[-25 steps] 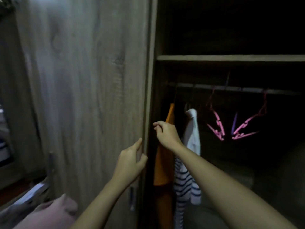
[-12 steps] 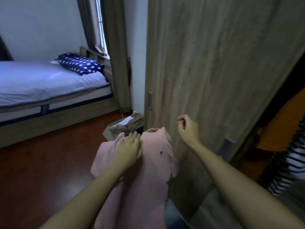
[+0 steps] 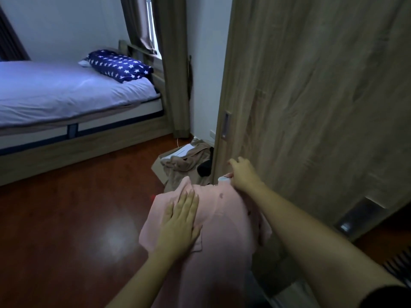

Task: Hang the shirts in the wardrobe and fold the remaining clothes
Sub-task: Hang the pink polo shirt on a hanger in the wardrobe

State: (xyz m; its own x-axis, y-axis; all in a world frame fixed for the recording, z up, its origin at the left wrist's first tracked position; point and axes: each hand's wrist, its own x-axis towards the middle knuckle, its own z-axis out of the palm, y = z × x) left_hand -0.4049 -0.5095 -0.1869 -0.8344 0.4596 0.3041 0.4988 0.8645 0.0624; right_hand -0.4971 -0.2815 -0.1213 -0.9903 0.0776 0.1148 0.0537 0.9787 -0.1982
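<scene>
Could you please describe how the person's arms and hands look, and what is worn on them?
The left forearm and right forearm are bare, with no watch or bracelet showing. The left hand and right hand wear no gloves, and I see no ring on the fingers. A dark sleeve covers the right upper arm at the frame's corner; no left sleeve is in view.

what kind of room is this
Most likely a bedroom: a made bed with a star-print pillow, curtains at the window behind it, and a wooden wardrobe door beside the pink shirt.
</scene>
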